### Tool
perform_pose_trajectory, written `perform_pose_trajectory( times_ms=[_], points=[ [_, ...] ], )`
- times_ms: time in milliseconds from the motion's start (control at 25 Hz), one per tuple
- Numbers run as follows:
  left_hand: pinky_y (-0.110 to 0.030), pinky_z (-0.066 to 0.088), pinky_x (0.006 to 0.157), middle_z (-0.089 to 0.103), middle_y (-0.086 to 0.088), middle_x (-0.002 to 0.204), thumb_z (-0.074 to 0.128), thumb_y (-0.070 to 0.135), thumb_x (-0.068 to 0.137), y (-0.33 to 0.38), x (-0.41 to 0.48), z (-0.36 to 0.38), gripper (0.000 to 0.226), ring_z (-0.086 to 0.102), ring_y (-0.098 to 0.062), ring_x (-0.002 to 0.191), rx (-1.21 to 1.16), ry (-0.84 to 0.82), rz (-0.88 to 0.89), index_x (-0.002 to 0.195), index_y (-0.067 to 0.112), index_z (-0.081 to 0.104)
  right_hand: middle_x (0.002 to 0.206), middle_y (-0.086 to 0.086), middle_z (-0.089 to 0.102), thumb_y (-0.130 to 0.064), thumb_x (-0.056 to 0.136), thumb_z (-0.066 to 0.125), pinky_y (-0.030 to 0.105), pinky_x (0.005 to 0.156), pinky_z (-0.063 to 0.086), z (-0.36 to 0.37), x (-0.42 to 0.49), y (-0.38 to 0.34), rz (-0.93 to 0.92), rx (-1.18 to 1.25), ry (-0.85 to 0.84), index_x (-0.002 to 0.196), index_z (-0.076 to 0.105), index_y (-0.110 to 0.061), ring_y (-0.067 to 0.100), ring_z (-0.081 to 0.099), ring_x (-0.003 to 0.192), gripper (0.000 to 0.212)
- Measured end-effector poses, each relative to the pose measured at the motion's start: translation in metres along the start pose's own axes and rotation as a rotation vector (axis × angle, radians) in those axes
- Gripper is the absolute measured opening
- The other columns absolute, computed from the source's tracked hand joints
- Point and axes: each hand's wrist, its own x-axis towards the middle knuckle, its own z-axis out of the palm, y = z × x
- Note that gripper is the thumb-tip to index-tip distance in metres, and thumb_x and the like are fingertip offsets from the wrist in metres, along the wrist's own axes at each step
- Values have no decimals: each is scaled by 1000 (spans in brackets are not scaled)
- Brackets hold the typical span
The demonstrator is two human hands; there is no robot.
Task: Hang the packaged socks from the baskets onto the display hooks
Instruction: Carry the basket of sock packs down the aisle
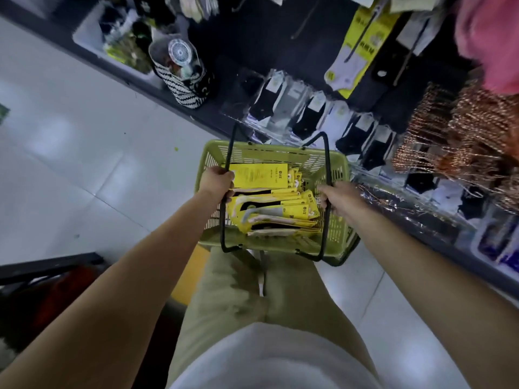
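A green plastic basket [337, 220] hangs in front of my legs, above the floor. It is filled with several yellow-carded sock packs [269, 203] lying flat in a stack. My left hand [216, 182] grips the left black wire handle. The right black handle is gripped by my right hand [337, 199]. On the dark display wall ahead, yellow-carded socks [356, 51] hang from a hook, with bare hooks [303, 23] to their left.
A row of black and white socks in clear bags [309, 113] lines the shelf edge behind the basket. A striped bag with a small fan [182, 71] stands at the left of the shelf. Coppery tinsel [463, 136] hangs at right. White tiled floor [84, 164] lies to the left.
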Motion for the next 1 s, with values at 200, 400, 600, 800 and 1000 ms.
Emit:
perform_pose_trajectory(
  times_ms=[200,400,600,800,1000],
  points=[
    [-25,41,43,48,-6,59,49,6,90,22,42,-23,19,41,-18,37,30,-48,-7,72,12,52,67,2,57,-25,92,55,23,46,34,27,21,-25,38,25,14,82,50,-14,13,52,55,16],
    [-23,40,41,47,-5,59,51,7,90,42,111,-52,17,42,-16,33,77,-110,-9,73,11,53,65,4,57,-23,93,54,25,52,39,81,57,-49,79,119,51,75,53,-12,17,55,59,21],
    [-25,42,44,47,-5,57,53,12,92,56,190,-101,11,43,-17,38,216,-243,47,82,10,55,57,7,52,-11,91,57,28,51,41,159,88,-69,178,329,155,61,52,-10,20,50,51,30],
    [-21,41,41,46,-5,57,54,16,94,49,269,-164,19,45,-14,38,210,-253,49,74,16,54,57,5,54,-15,89,61,23,44,39,239,129,-93,192,320,197,58,53,-12,17,56,48,32],
    [-21,41,41,51,-4,62,50,13,95,11,350,-173,8,47,-15,47,223,-187,100,96,12,58,59,6,55,-12,90,60,25,55,49,305,195,-86,162,341,139,63,57,-8,14,56,47,27]
  ],
)
